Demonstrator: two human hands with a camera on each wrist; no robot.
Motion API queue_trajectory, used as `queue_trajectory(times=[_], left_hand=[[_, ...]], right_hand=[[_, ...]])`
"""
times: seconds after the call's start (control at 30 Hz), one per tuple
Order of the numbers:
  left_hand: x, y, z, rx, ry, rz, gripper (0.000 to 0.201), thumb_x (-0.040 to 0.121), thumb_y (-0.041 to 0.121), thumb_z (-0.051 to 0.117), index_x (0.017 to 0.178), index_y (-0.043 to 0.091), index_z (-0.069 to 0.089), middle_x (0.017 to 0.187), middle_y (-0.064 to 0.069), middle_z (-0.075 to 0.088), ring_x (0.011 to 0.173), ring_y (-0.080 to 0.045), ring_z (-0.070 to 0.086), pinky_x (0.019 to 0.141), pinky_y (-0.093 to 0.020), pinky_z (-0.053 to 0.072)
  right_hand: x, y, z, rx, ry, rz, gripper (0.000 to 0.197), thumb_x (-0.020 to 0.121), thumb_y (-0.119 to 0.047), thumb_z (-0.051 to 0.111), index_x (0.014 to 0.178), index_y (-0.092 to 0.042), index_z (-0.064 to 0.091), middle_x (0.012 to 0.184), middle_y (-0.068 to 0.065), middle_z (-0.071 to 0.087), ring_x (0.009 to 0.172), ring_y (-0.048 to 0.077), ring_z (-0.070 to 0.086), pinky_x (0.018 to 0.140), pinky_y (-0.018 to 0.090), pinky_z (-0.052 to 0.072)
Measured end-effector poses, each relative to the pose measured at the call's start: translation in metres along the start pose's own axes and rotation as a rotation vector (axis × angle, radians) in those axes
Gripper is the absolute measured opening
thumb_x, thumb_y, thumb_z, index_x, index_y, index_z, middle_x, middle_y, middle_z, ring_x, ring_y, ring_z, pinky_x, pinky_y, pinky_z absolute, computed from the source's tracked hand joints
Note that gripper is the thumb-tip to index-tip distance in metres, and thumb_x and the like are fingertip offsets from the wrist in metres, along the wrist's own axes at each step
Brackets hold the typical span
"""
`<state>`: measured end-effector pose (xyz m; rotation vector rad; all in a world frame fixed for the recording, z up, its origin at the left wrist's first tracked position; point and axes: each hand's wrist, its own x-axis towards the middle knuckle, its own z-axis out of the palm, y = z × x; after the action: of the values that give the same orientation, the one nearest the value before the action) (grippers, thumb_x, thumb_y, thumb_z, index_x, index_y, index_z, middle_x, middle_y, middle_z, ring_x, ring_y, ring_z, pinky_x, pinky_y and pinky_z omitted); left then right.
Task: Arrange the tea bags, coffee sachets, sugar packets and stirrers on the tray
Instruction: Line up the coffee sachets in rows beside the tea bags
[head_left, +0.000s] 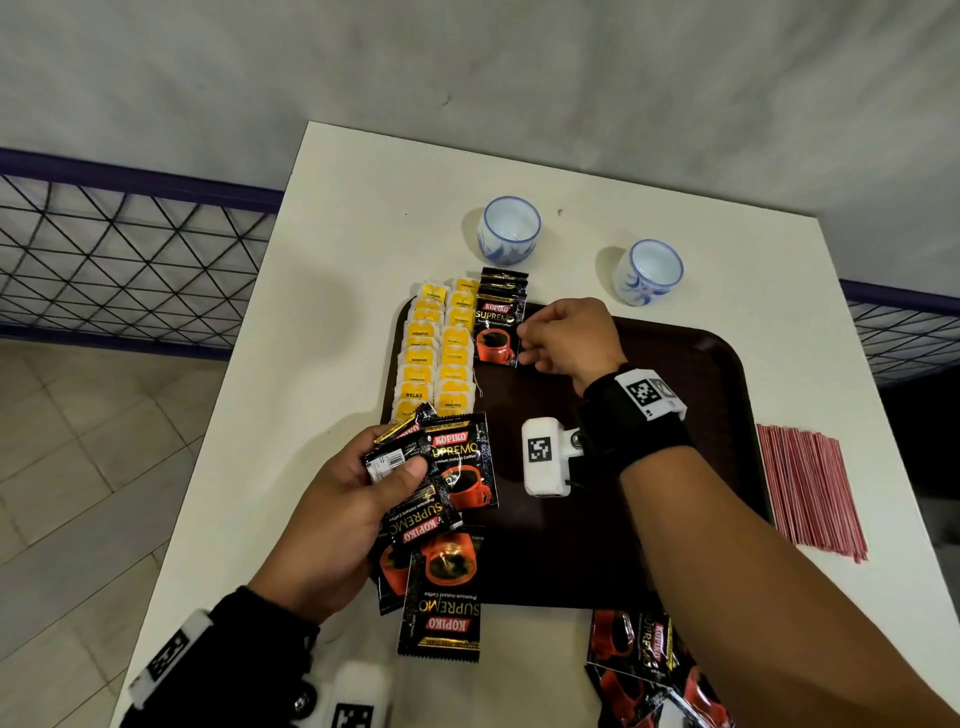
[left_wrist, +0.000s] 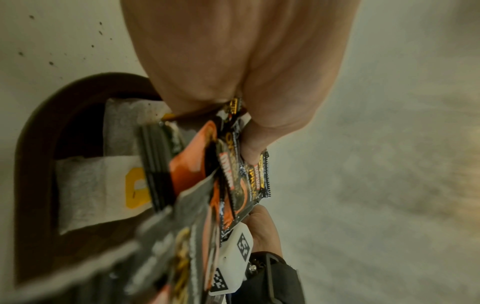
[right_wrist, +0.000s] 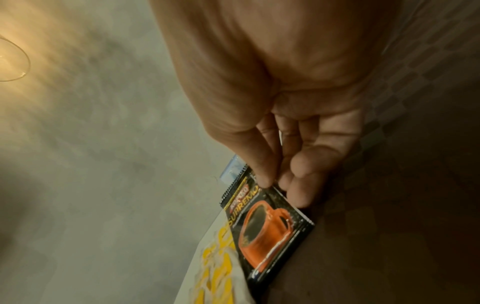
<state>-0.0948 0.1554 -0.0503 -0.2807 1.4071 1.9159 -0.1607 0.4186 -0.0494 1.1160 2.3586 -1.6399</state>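
Far left of the dark brown tray (head_left: 691, 364): two columns of tea bags (head_left: 435, 349), white papery pouches with yellow tags, overlapping like shingles along the left rim. Just right of them, at the far end: a small stack of coffee sachets (head_left: 500, 321), glossy black foil with an orange cup printed on the face, serrated top edges reaching past the tray's rim. Nearer, over the tray's left front corner: left hand (head_left: 332, 512), fingers and thumb clamped on a fanned bundle of held sachets (head_left: 448, 470), crinkled and shiny, some upside down. Towards the middle: right hand (head_left: 566, 338), fingers curled, fingertips (right_wrist: 265, 181) touching the right edge of the sachet stack; whether pinching or merely nudging, cannot tell. Smooth, bare tray floor, rounded corners. Beyond the tray on the white table (head_left: 353, 218): two round white cups (head_left: 509, 228) with blue pattern. At the front edge: loose sachets (head_left: 644, 660) on the table. Far right, off the tray: a flat bundle of thin red stirrers (head_left: 810, 488), lying parallel.
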Motion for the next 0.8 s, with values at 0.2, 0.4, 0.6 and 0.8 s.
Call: queue_trajectory(times=[0.2,0.4,0.6,0.8], left_hand=[[0.000,0.000,-0.001,-0.005,0.002,0.000,0.037,0.087,0.009,0.063,0.124,0.010,0.063,0.114,-0.018,0.074,0.098,-0.034,0.074,0.082,-0.044,0.058],[0.002,0.003,-0.001,0.005,0.022,0.009,0.030,0.093,0.004,0.060,0.122,0.010,0.064,0.114,-0.018,0.074,0.098,-0.035,0.073,0.087,-0.048,0.057],[0.003,0.007,0.007,0.021,0.022,0.030,0.030,0.094,0.002,0.059,0.122,0.011,0.064,0.112,-0.016,0.075,0.098,-0.034,0.074,0.085,-0.046,0.059],[0.004,0.006,0.011,0.025,-0.009,0.036,0.032,0.090,0.008,0.062,0.122,0.012,0.065,0.111,-0.015,0.075,0.094,-0.031,0.075,0.073,-0.039,0.061]], right_hand=[[-0.009,-0.001,-0.005,0.026,0.021,-0.017,0.007,0.086,-0.005,0.069,0.080,-0.007,0.067,0.072,0.011,0.069,0.057,0.018,0.068,0.044,0.021,0.045],[-0.060,-0.002,-0.013,0.062,-0.250,-0.019,0.011,0.087,-0.017,0.076,0.088,-0.008,0.069,0.072,0.006,0.070,0.056,0.016,0.066,0.042,0.020,0.038],[-0.102,0.013,-0.016,0.081,-0.505,0.014,0.012,0.083,-0.007,0.078,0.092,-0.009,0.070,0.071,0.004,0.072,0.061,0.017,0.069,0.042,0.018,0.041],[-0.108,0.022,-0.017,0.072,-0.434,-0.036,0.008,0.084,-0.004,0.076,0.088,-0.005,0.070,0.066,0.007,0.070,0.059,0.019,0.067,0.042,0.021,0.040]])
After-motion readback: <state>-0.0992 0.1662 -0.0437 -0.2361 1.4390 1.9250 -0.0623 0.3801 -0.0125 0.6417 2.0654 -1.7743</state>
